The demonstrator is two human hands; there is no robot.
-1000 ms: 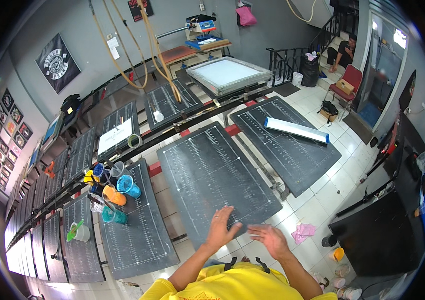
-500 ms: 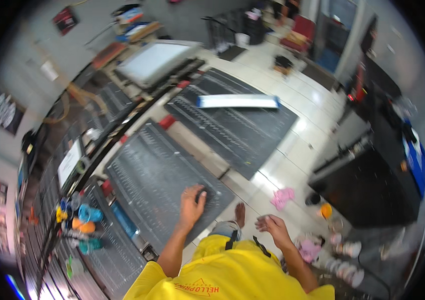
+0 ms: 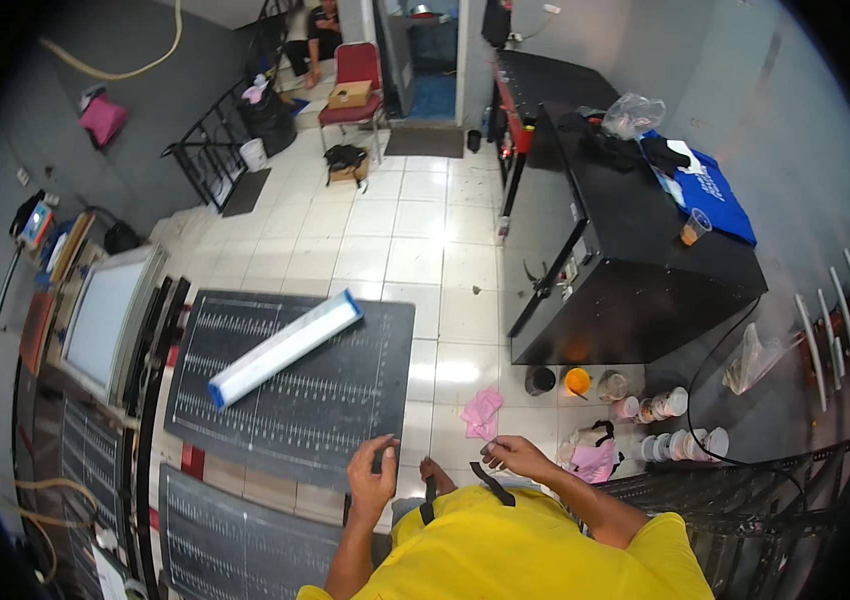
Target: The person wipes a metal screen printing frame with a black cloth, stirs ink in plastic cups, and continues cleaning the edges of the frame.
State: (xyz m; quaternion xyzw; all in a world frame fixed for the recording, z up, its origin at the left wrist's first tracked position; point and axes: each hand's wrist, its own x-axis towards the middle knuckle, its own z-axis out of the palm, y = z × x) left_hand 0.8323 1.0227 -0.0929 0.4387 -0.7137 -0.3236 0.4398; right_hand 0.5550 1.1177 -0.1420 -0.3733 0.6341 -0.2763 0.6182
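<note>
My left hand [image 3: 372, 474] is just off the near right corner of a dark marked board [image 3: 365, 385], fingers apart and nothing in them. Whether it touches the board's edge I cannot tell. On that board a long white bar [image 3: 285, 350] with blue ends lies at a slant, away from both hands. My right hand [image 3: 519, 457] hangs in front of my body with its fingers loosely bent and empty. Beyond it, a crumpled pink cloth [image 3: 482, 413] lies on the tiled floor. A second dark marked board [image 3: 235, 530] is at the lower left.
A large black cabinet [image 3: 635, 290] stands at right, with a blue bag [image 3: 720, 195] and a plastic cup [image 3: 694, 227] on top. Several tubs, one orange [image 3: 576, 381], sit on the floor below it. A red chair [image 3: 356, 75] stands far back, near seated people.
The view has swung to the right, bringing the cabinet and tubs inward. My left hand has left the nearer board. The white bar still lies on the farther board.
</note>
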